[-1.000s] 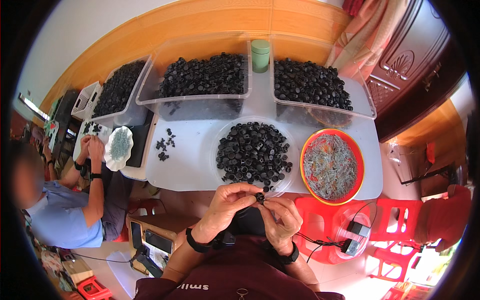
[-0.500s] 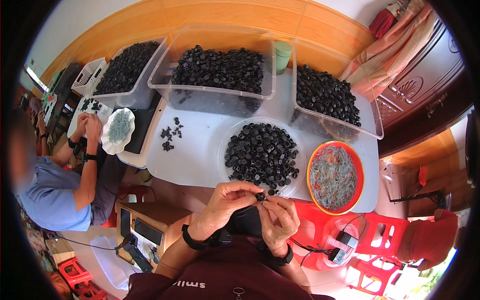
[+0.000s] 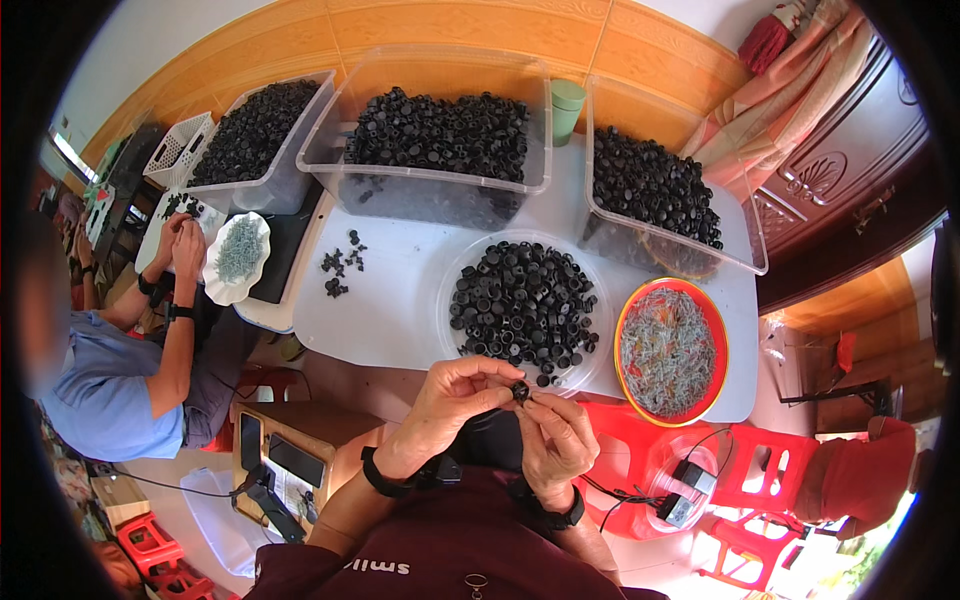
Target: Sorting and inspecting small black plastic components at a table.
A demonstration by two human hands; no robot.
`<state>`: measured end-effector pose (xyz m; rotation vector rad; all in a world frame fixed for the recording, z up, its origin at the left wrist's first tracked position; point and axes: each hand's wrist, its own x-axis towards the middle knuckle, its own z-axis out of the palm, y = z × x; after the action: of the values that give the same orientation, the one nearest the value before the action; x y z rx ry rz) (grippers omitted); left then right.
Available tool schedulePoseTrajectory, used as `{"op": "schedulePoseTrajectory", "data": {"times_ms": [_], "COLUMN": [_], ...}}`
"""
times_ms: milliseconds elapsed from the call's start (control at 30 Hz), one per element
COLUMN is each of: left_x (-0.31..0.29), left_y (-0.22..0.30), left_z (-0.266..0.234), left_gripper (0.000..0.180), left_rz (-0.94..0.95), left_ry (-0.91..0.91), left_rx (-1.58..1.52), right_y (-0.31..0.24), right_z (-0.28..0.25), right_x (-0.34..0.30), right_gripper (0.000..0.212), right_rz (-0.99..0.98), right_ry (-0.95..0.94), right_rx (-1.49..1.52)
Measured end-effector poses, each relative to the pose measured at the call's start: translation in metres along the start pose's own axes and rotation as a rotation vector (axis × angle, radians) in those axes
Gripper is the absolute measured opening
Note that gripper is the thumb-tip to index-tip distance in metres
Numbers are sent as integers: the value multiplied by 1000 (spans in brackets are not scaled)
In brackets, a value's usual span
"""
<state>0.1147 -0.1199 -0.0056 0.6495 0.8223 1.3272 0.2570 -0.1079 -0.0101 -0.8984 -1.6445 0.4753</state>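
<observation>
1) Green lidded canister at the far edge of the bench
2) Pinkish curtain beside a dark carved door, past the far right corner
3) Red stool toward the near right corner, bearing dark power adapters
4) Brown box off the near left corner, dark phones on it

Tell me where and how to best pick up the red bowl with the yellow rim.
Grip the yellow rim at opposite left and right sides, coming from the near side. The red bowl is round and open, sits by the near edge of the table, and holds loose thin grey pieces, so keeping it level should limit spilling.
</observation>
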Motion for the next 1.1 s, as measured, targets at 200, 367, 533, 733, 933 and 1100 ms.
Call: {"op": "schedulePoseTrajectory", "data": {"times_ms": [200,367,533,733,933,1100], "left_x": [1,2,4,5,10,12], "left_y": [-1,2,1,4,9,9], "left_z": [-3,5,3,0,-1,-5], "left_gripper": [17,16,17,17,17,15], "left_rz": [11,33,69,85,56,22], "left_ry": [11,23,6,-40,-52,-52], "left_rx": [62,111,170,355,356,375], "right_y": [2,5,6,6,3,3], "right_z": [2,-3,-2,-2,-3,-6], "right_x": [0,0,0,0,5,11], "right_gripper": [22,20,23,25,23,20], "right_rz": [-69,-95,-61,-67,-37,87], "right_ry": [-4,-18,-38,-56,-86,-154], "right_rx": [-59,-81,-82,-96,-117,-19]}}
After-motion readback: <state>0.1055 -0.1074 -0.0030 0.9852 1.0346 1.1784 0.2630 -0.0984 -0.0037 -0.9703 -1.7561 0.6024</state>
